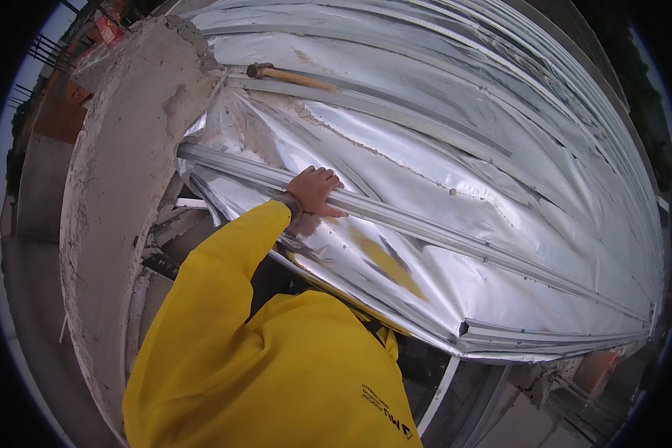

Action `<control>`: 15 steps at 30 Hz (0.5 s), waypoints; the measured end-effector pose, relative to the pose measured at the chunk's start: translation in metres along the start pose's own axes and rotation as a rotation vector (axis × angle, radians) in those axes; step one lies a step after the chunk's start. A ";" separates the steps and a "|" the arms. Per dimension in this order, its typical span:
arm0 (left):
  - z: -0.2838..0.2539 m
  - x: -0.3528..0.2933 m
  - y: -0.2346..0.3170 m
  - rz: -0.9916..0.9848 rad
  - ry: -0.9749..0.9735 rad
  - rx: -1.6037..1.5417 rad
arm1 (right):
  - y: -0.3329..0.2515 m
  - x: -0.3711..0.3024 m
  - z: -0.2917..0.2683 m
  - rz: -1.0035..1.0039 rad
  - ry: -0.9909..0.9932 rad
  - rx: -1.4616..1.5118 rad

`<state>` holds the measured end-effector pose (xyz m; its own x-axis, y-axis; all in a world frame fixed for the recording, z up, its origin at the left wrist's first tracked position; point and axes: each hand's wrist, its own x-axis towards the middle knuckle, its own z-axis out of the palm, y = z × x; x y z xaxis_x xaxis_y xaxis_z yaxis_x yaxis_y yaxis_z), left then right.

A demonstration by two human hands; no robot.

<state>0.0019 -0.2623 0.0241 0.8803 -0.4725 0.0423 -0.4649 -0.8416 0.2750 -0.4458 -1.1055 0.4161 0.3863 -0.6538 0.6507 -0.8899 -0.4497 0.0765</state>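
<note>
My left hand (313,192), in a yellow sleeve (228,276), reaches forward and lies across a long metal profile (418,224). Its fingers bend over the far side of the profile, and the thumb stretches along the near side. Under the profile spreads shiny silver foil sheeting (403,160), wrinkled and sagging between the rails. A hammer with a wooden handle (302,78) rests farther off, beside another metal rail (381,112), its head toward the wall. My right hand does not show.
A rough concrete wall top (119,164) runs along the left. More parallel rails (455,63) cross the foil toward the far right. Near me, the foil's edge ends above a dark gap with a thin light bar (439,394). Broken masonry (597,372) stands at lower right.
</note>
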 end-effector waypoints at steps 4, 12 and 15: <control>0.006 -0.002 -0.005 -0.009 -0.016 -0.040 | -0.069 -0.015 0.017 -0.029 0.102 0.049; 0.003 0.000 -0.012 0.030 -0.013 -0.059 | -0.208 -0.190 -0.006 0.048 0.523 0.437; 0.004 -0.005 -0.015 0.005 -0.041 -0.064 | -0.324 -0.267 -0.012 0.140 0.043 0.947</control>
<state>0.0043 -0.2488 0.0158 0.8726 -0.4884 0.0052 -0.4616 -0.8211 0.3356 -0.2638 -0.7782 0.2269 0.2648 -0.7245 0.6363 -0.3548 -0.6868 -0.6344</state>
